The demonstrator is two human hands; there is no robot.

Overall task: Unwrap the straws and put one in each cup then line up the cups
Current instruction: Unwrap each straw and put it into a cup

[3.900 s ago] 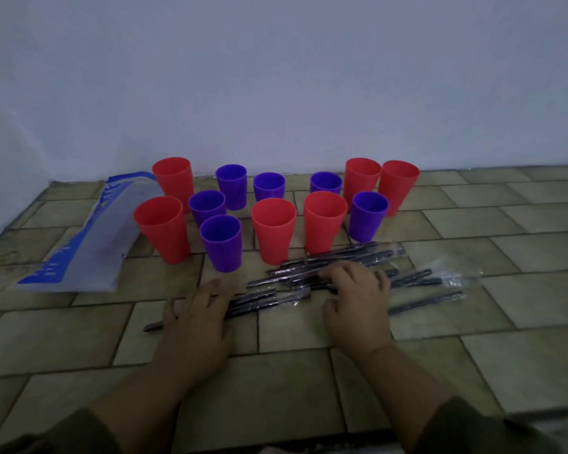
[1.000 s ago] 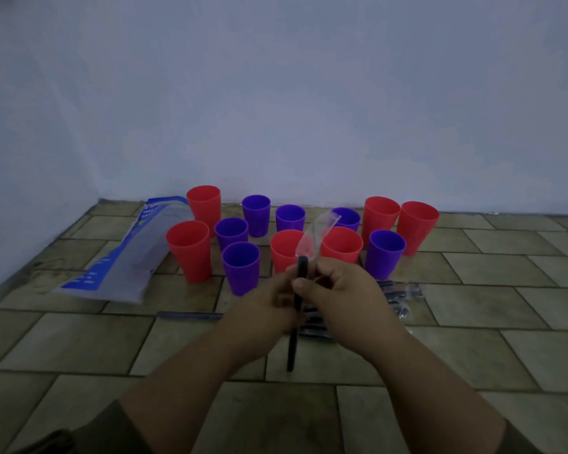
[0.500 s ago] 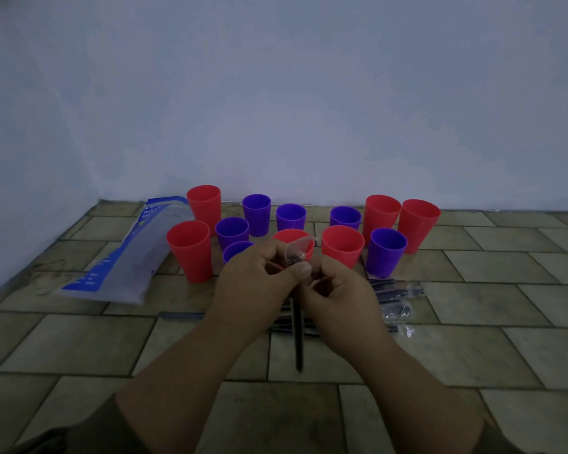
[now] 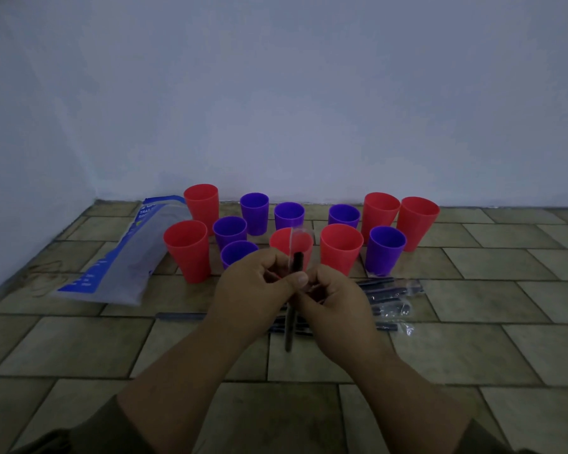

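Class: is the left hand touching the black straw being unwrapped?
Touching. The head view shows the left hand pinching the straw at its thumb, beside the right hand.

cups (image 4: 341, 251) crowd the far floor by the wall; bare tiles (image 4: 473, 352) lie open at right.

Plain bluish wall (image 4: 276, 93), tiled floor (image 4: 473, 348), dim light

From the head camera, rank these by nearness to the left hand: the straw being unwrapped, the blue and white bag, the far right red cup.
1. Straw, pinched in the left hand.
2. Blue and white bag, on the floor to the left.
3. Far right red cup, at the back right.
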